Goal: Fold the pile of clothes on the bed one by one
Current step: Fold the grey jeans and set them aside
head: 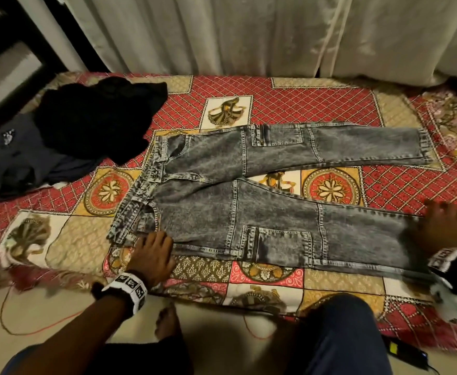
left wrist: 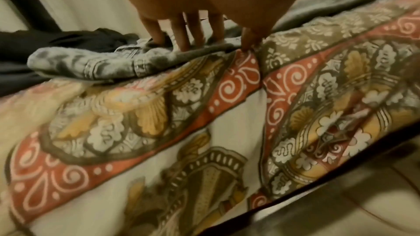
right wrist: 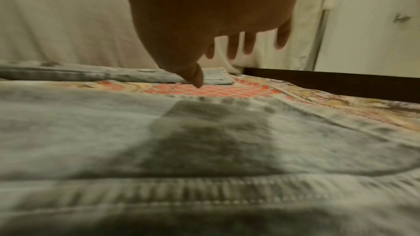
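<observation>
Grey acid-wash denim jeans lay flat mid-bed, legs splayed right. Left hand fingers straight, pressed near waistband corner; right hand spread, flat on near hem. Tip: smooth wrinkles, then stack legs.

Bed under red-gold patterned bedspread. On it: grey acid-wash jeans spread flat; black garment overlapping navy garment, left.

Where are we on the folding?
Done: no folded garment in view. In hand: jeans spread flat, legs apart, unfolded; left hand at the waistband, right hand open at the near leg's hem. Left: jeans, black garment and navy garment heaped on the bedspread.
</observation>
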